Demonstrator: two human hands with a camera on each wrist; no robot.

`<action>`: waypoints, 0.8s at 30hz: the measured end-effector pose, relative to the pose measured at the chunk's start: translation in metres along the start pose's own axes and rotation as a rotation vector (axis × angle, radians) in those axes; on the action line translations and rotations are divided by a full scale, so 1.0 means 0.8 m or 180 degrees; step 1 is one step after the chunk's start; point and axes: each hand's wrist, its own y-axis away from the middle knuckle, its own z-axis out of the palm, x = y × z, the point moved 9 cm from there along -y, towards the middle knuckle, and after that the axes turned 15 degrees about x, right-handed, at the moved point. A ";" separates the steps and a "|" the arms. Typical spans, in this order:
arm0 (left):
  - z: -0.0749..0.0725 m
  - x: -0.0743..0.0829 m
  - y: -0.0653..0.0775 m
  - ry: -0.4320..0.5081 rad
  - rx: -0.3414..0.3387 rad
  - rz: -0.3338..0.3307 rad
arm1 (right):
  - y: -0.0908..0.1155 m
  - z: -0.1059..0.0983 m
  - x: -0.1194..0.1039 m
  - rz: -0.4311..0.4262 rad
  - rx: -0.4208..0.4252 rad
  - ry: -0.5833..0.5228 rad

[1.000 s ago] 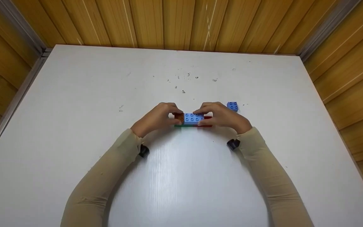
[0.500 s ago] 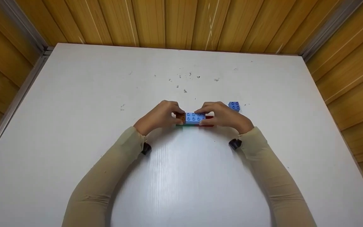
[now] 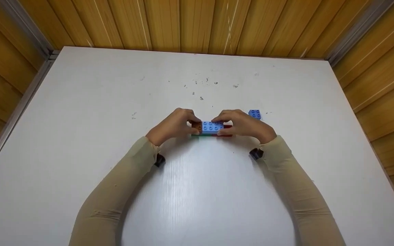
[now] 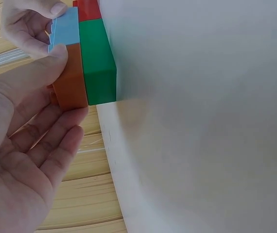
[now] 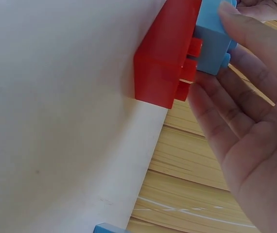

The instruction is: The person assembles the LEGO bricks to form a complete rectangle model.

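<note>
A light blue toy building brick [image 3: 212, 127] and an orange-brown brick [image 4: 72, 80] sit side by side as an upper layer. Beneath them lie a green brick [image 4: 97, 65] and a red brick [image 5: 160, 60], end to end on the table. My left hand [image 3: 173, 126] pinches the orange-brown brick between thumb and fingers. With thumb in front and fingers behind, my right hand [image 3: 246, 125] holds the light blue brick near its right end. Bare studs of the red brick show past that end in the right wrist view.
A separate blue brick [image 3: 254, 114] stands on the white table [image 3: 197, 191], just behind my right hand. Wood-patterned panels [image 3: 193, 27] rise beyond the table's far edge. Small dark marks dot the tabletop behind the bricks.
Both hands keep their hold on the bricks, and the bricks stay together. Only the head view has shifted slightly.
</note>
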 end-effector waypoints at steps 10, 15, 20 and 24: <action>-0.001 0.001 0.000 -0.0011 0.0038 0.0019 | 0.001 -0.002 -0.005 -0.0154 -0.0043 0.0066; 0.000 0.000 -0.001 -0.0056 0.0025 -0.0006 | 0.002 -0.007 -0.001 -0.0148 -0.0012 0.0082; 0.001 -0.002 -0.001 -0.0051 0.0000 -0.0067 | 0.006 -0.015 0.002 -0.0124 0.0036 0.0083; 0.000 -0.001 -0.001 -0.0052 0.0001 -0.0059 | 0.008 -0.023 0.008 -0.0051 0.0071 0.0115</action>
